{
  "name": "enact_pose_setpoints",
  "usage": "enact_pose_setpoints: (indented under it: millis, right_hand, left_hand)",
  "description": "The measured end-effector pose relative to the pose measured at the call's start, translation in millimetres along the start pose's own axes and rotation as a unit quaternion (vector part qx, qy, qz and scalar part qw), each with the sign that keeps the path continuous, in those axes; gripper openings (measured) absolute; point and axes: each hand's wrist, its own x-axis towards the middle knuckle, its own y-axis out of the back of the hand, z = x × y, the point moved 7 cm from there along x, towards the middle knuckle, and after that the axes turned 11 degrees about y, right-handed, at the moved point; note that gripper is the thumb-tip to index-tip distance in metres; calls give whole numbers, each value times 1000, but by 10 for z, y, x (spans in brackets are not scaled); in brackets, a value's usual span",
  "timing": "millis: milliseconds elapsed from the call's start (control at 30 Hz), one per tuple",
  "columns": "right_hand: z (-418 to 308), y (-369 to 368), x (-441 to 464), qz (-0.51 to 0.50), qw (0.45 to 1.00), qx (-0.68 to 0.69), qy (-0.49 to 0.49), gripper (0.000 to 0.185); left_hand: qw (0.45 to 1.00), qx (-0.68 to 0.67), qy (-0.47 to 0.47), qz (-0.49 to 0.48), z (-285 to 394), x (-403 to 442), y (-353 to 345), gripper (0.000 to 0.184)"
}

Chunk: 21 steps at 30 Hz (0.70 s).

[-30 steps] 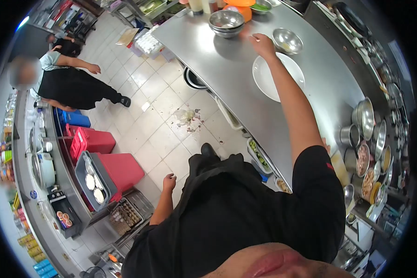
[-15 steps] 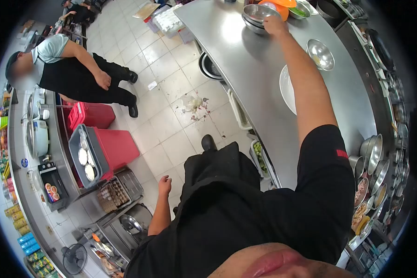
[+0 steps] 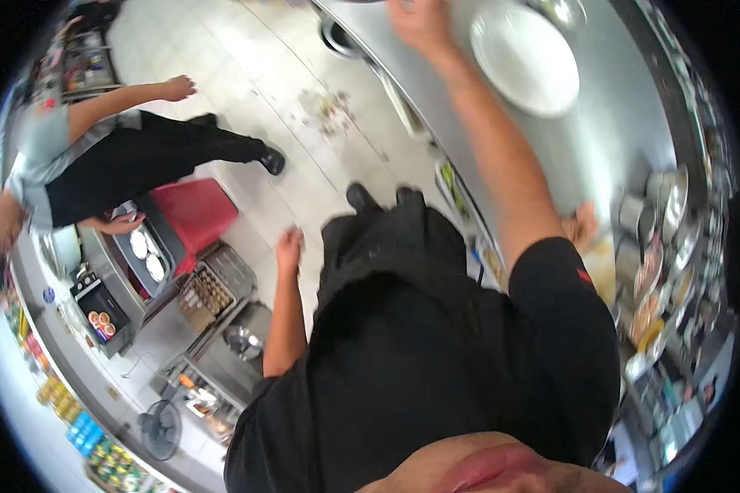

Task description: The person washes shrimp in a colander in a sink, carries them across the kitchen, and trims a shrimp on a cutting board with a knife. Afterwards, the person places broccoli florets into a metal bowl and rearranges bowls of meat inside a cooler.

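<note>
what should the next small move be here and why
I'd probably shift the right hand toward the plate. The hand is above the counter at the picture's top edge, where whether it holds anything is unclear, and the plate lies on the counter to its right. The left hand hangs low, away from both, so the right seems better placed.

A restaurant-style kitchen is showing in the long steel counter [image 3: 621,140] that is bearing a white plate [image 3: 524,59], the metal pots [image 3: 635,215] that are crowding beside it, and the co-worker [image 3: 131,156] who is standing on pale floor tiles [image 3: 247,57].
</note>
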Motion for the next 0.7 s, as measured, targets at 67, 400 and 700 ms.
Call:
enact_pose_setpoints:
  millis: [67,400,700]
  right_hand:
    - [-220,-59,-935,-118,987,39,-97,16]
    - [-1627,68,-3158,-292,950,51,-96,12]
    - [-2536,389,-4586,-410,903,52,-118,17]
  left_hand:
    - [991,-116,19,-58,542,-358,-89,42]
    - [918,-309,2,-248,1355,-422,-511,42]
    - [935,-241,159,-204,-547,-520,-832,17]
